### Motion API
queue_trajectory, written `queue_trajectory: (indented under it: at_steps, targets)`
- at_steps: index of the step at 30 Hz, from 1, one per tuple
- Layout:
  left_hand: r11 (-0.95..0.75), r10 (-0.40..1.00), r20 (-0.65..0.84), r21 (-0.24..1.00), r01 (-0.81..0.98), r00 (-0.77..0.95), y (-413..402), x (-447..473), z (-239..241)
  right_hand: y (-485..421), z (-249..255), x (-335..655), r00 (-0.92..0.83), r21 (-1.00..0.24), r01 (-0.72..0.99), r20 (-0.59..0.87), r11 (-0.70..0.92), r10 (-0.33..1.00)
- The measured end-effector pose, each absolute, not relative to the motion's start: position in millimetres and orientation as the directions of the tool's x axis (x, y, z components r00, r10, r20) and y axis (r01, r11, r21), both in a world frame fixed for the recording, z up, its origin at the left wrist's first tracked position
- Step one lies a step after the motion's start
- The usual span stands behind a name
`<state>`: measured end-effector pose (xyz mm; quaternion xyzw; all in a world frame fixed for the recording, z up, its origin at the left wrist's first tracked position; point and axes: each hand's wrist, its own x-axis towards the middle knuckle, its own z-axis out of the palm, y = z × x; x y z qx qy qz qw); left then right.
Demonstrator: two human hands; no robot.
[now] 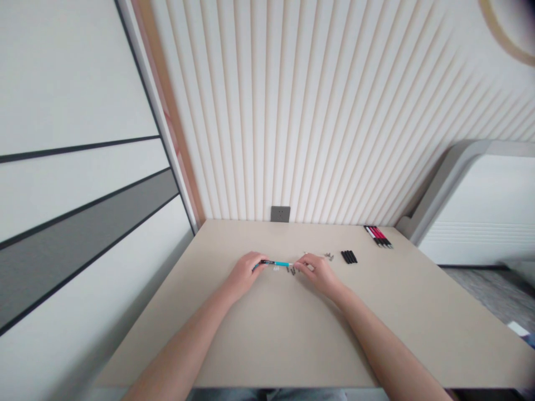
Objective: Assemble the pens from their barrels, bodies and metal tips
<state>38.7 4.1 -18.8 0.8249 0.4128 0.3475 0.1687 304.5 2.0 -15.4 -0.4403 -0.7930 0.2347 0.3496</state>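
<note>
Above the middle of the table, a pen [281, 264] with a blue barrel and a black part is held level between my two hands. My left hand [247, 268] is closed on its black end. The fingers of my right hand [314, 270] pinch the other end, where a pale tip shows beside the blue. Under and beside the pen lie small grey pieces [293, 272] and a few small whitish pieces [276, 268], too small to name. More small grey pieces [329, 257] rest just beyond my right hand.
Several short black tubes [349, 257] lie in a row to the right. Farther back, several pens [378, 236] in black, white and red lie side by side. A dark wall socket [280, 214] sits at the table's [267, 340] back edge, against a ribbed wall. A cabinet stands left.
</note>
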Motion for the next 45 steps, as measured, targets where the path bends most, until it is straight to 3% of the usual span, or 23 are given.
queue_trajectory:
  at_steps: [5,11,18,26,37,45]
  targets:
    - [-0.599,0.798,0.471,0.549,0.582,0.377,6,39,-18,2,-14,303,-0.357,-0.658,0.555,0.365,0.51,0.86]
    - [-0.534,0.83,0.5,0.587,0.608,0.247,7,39,-16,7,-17,310,-0.113,-0.635,0.614,0.517,0.468,0.849]
    - [-0.507,0.836,0.517,0.595,0.624,0.186,9,37,-20,11,-21,315,-0.308,-0.485,0.784,0.237,0.387,0.922]
    - [-0.53,0.826,0.52,0.583,0.616,0.218,8,39,-20,12,-28,313,-0.325,-0.525,0.771,0.163,0.36,0.932]
    - [-0.549,0.821,0.506,0.568,0.613,0.265,9,38,-23,16,-26,318,-0.162,-0.638,0.633,0.445,0.439,0.881]
    - [-0.546,0.824,0.498,0.571,0.613,0.271,9,38,-23,14,-23,315,-0.164,-0.651,0.597,0.473,0.469,0.866]
